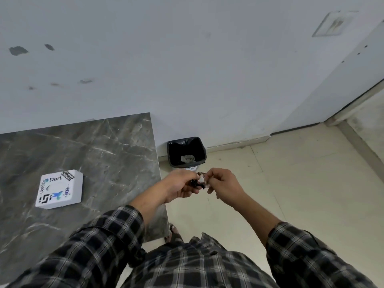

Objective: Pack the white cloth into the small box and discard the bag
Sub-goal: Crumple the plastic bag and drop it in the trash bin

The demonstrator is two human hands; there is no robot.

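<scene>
Just right of the frame's centre, both hands met over the pale tiled floor rather than over the table, and that placement looked deliberate: they hung close in front of the small black-lined waste bin standing against the wall beyond the table's far corner, so whatever was let go would have little way to travel. The left hand was curled nearly closed around a small crumpled bundle, pale with dark patches, while the right hand pinched the bundle's other end between thumb and fingertips, the remaining fingers loosely bent. Held from two sides like that, the bundle seemed to be in the middle of being pulled apart or scrunched (it was too small and creased to say whether it was the bag alone or the bag with the white cloth inside). The square white box covered in printed stickers lay flat and shut on the dark grey marble-patterned table at the left of the frame, well apart from the hands and untouched, which suggested the packing was either finished or still waiting. Some pale crumpled scraps already sat at the bottom of the bin.
</scene>
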